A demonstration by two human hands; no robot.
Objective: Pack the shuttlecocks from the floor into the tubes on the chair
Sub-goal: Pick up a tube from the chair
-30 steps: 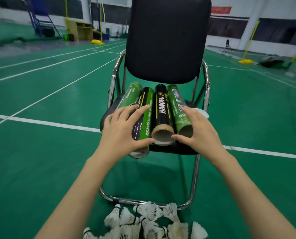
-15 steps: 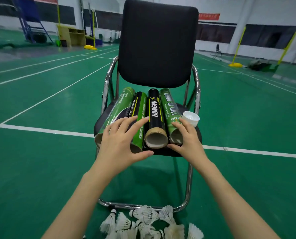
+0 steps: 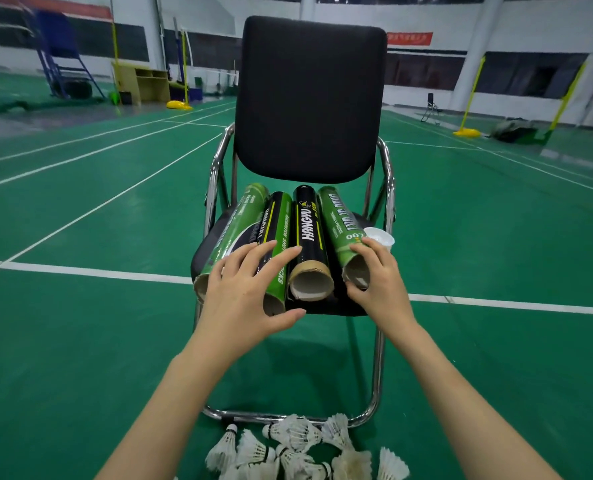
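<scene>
Four shuttlecock tubes lie side by side on the black chair seat point(image 3: 352, 308), open ends toward me: a green tube point(image 3: 239, 223), a black-and-green tube point(image 3: 279, 220), a black HANGYU tube point(image 3: 309, 230) and a second green tube point(image 3: 336, 223). My left hand point(image 3: 243, 292) lies with spread fingers across the two left tubes, its thumb below the black-and-green tube's mouth. My right hand point(image 3: 380, 282) curls round the open end of the right green tube. Several white shuttlecocks point(image 3: 298, 448) lie heaped on the floor by the chair's front rail.
A white tube cap point(image 3: 380, 237) sits on the seat's right edge beside my right hand. The chair has a tall black backrest point(image 3: 310, 98) and chrome arms point(image 3: 388, 174). Green court floor with white lines surrounds it; yellow net posts point(image 3: 470, 98) stand far behind.
My right hand slid back to the mouth of the right green tube, uncovering the white cap. My left hand stays on the two left tubes. The view has pulled back a little.
</scene>
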